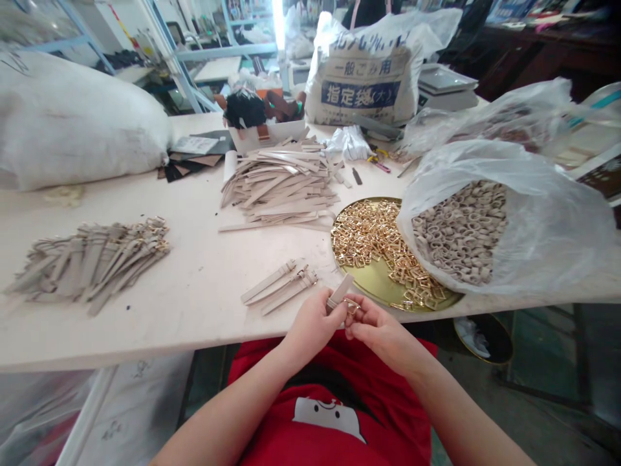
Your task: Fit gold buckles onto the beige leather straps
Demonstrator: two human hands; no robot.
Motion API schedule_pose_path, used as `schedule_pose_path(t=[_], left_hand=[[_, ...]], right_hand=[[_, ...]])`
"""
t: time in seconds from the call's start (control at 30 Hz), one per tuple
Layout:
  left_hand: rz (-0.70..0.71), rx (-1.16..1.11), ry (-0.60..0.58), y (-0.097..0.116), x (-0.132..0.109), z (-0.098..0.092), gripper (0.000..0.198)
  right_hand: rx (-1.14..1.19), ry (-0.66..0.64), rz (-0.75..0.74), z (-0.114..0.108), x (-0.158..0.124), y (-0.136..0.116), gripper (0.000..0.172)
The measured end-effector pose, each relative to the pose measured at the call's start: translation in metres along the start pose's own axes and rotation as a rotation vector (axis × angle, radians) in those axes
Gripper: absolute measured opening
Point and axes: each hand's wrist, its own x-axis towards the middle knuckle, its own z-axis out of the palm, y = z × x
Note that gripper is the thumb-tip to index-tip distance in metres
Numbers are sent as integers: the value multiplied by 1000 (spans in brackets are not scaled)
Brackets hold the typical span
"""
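Note:
My left hand (317, 322) is closed on a short grey-beige strap (342, 291) at the table's front edge. Against it, the fingers of my right hand (381, 329) pinch a gold buckle (351, 307); whether the buckle is threaded on the strap I cannot tell. Just left of my hands lie a few straps with buckles (279, 285) on the table. Right beyond my hands is a round gold tray (373, 281) heaped with loose gold buckles (369, 230). A clear plastic bag (548, 220) full of small beige loops (460, 230) leans over the tray's right side.
A pile of plain strips (281, 181) lies mid-table, and a heap of buckled straps (97, 259) at the left. Farther back stand a large white sack (72, 123), a box of dark material (262, 133) and a printed bag (363, 77). Cutters (379, 162) lie near the strips.

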Motion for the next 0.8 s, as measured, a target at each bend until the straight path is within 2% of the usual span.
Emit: schedule_pose_path(t=[0.1, 0.2, 0.37, 0.43, 0.5, 0.63, 0.73, 0.8], left_hand=[[3, 60, 11, -1, -4, 2, 19], [-17, 39, -43, -2, -7, 3, 23], [-44, -21, -98, -2, -14, 3, 22], [-38, -67, -127, -1, -16, 3, 24], [-27, -127, -138, 0, -19, 2, 27], [-5, -85, -159, -1, -22, -1, 27], [39, 61, -224, 0, -24, -4, 25], [68, 130, -217, 2, -23, -4, 24]], right_hand=[[-134, 107, -107, 0, -3, 4, 33], [-270, 188, -190, -1, -6, 7, 30], [-287, 222, -213, -6, -8, 10, 22], [-184, 239, -198, -7, -7, 10, 17], [26, 271, -155, -8, -4, 9, 16], [448, 286, -18, -11, -3, 7, 25], [508, 282, 37, -9, -5, 8, 26], [472, 274, 42, -3, -7, 12, 23]])
